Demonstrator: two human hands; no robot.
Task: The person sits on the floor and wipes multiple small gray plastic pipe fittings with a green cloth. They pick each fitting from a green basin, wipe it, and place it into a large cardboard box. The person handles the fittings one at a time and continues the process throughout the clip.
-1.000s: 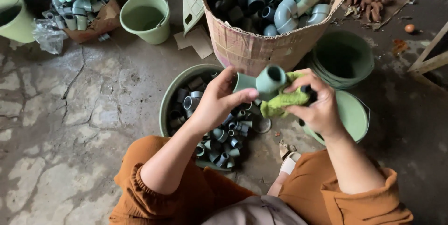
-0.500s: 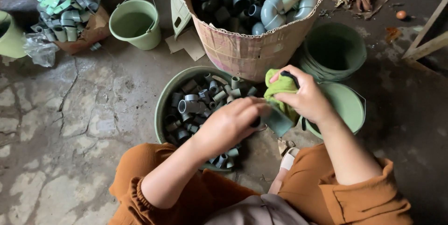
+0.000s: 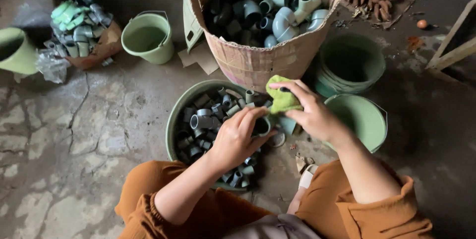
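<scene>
Two hands are at work below me, and both have come down since a second ago: then they held a grey pipe fitting up in front of the cardboard bin, now they sit low over the basin. From my feed, the left hand is curled shut around a dark fitting right at the basin's near rim, fingers wrapped over it so only its open mouth shows. The right hand is clamped on a yellow-green cloth, pinched between thumb and fingers and pressed against the same fitting. I judge the wiping is going on at a lower spot, with the piece being turned in the grip, not set down.

Counting what I can:
- one round green basin on the floor, heaped with small grey fittings, far too many and too overlapped to count;
- one cardboard bin just beyond it, holding larger elbows and tees, also beyond counting;
- one small green bucket with a wire handle to the left;
- one green tub cut off at the left edge;
- one torn box of fittings beside that;
- one stack of green bowls to the right, layers unclear;
- one single green bowl next to the right wrist.
</scene>
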